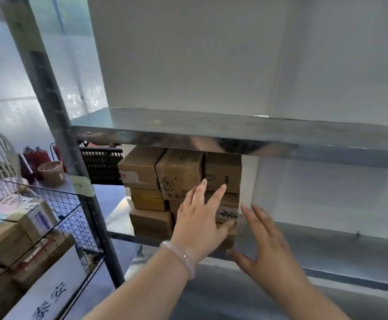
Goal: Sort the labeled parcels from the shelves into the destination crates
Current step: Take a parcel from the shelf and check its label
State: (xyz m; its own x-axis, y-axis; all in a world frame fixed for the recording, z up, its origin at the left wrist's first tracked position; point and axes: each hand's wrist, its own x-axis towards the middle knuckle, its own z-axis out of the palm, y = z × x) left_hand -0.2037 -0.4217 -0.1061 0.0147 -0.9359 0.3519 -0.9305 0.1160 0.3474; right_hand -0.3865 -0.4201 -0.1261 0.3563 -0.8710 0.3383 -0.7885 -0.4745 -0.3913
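Several brown cardboard parcels point(179, 172) are stacked on a metal shelf point(326, 241), under the shelf above. My left hand point(200, 218), with a pale bangle on the wrist, lies flat with spread fingers against the front of the right-hand column of boxes. One box there bears a black printed label point(228, 213). My right hand point(264, 241) is open just right of that column, fingers spread, its thumb near the lowest box. Neither hand grips anything. A wire crate point(68, 218) at the left holds several labelled parcels point(22, 225).
A grey shelf upright point(57, 125) stands between the crate and the stack. The upper shelf board point(211, 128) overhangs the boxes. A black plastic basket point(100, 165) sits behind the upright. Red fire extinguishers point(36, 158) and a paper cup point(51, 173) are at far left.
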